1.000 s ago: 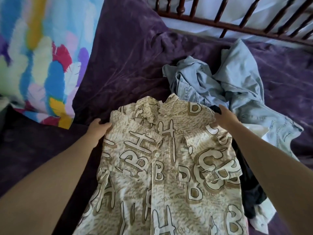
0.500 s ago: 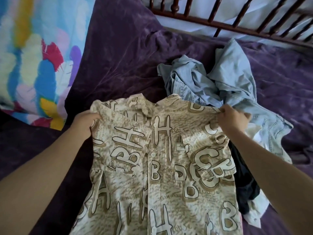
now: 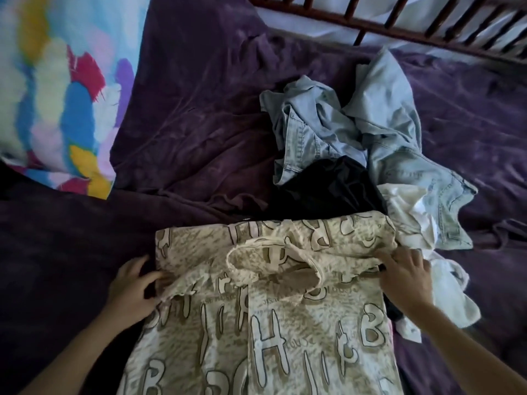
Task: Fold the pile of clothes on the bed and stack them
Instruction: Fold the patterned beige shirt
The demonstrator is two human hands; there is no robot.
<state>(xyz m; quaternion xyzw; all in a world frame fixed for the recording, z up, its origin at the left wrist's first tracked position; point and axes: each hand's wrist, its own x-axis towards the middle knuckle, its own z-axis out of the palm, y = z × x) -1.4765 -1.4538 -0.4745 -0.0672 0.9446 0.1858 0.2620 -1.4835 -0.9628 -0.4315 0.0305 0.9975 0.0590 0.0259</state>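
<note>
A beige shirt printed with big letters [image 3: 265, 317] lies on the purple bed cover, its collar end turned over toward me. My left hand [image 3: 135, 287] pinches the shirt's left shoulder edge. My right hand [image 3: 405, 276] grips the right shoulder edge. Behind the shirt sits the unfolded pile: light blue denim garments [image 3: 379, 138], a black garment [image 3: 328, 189] and a white one [image 3: 427, 246].
The purple bed cover [image 3: 199, 124] spreads out to the left and far side. A bright multicoloured pillow [image 3: 54, 89] lies at the upper left. A dark wooden rail with spindles [image 3: 427, 27] runs along the far edge.
Both hands pulled the shirt's shoulders toward me and flipped the top over, so the front with buttons is now hidden. The black garment behind it came into view.
</note>
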